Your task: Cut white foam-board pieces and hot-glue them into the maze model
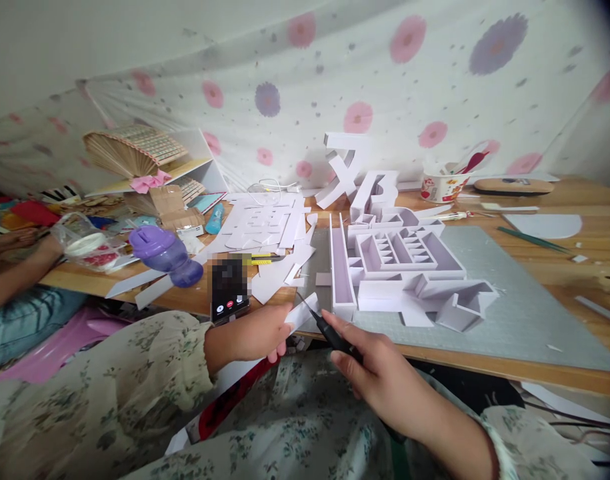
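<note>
My left hand (269, 330) grips a narrow white board strip (303, 312) at the table's front edge, fingers closed round its near end. In my right hand (372, 367) is a black-handled tool (336, 338) with a thin pointed tip, held like a pen. That tip lies at the strip's far end; whether it touches cannot be made out. Just beyond my hands, a hollow white board character (409, 257) with raised walls and small inner ribs rests on the grey cutting mat (525, 300).
White letter shapes (372, 193) stand at the back beside a tub (442, 185) of tools. To the left are a phone (229, 287), a yellow cutter (257, 259), white offcuts (279, 270) and a purple bottle (167, 252). Another person's arm (22, 267) reaches in at far left.
</note>
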### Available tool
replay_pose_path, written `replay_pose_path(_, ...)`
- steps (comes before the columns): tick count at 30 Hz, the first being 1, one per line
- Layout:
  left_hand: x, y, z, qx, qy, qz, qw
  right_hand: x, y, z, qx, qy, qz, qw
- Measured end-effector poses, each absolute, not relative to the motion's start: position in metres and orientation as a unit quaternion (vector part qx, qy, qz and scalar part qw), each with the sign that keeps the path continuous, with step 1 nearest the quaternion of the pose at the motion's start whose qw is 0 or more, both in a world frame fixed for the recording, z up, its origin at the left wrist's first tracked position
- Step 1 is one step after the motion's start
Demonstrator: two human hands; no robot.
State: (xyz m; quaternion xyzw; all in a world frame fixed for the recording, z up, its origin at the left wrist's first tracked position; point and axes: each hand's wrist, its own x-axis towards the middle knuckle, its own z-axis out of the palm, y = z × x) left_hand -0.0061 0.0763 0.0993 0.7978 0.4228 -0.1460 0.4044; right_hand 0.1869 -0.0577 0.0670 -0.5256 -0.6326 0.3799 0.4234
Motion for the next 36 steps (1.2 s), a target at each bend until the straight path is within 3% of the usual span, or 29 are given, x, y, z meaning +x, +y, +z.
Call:
replay_pose_path(15, -0.0055, 0.0752, 0.1007, 0.789, 0.433, -0.128, 0.416, 0.1873, -0.0572, 0.0637, -0.535, -0.654, 0.364, 0.391)
replay_pose_path(25, -0.0051, 0.0743, 0.1030, 0.788, 0.432, -0.131, 0.419, 0.1874, -0.0596, 0.0662, -0.536, -0.621, 0.371, 0.435)
replay_pose_path(36, -0.0053, 0.0745, 0.1027, 0.792, 0.433, -0.138, 0.409, 0.1871, -0.0575, 0.0662, -0.536, -0.620, 0.381, 0.427)
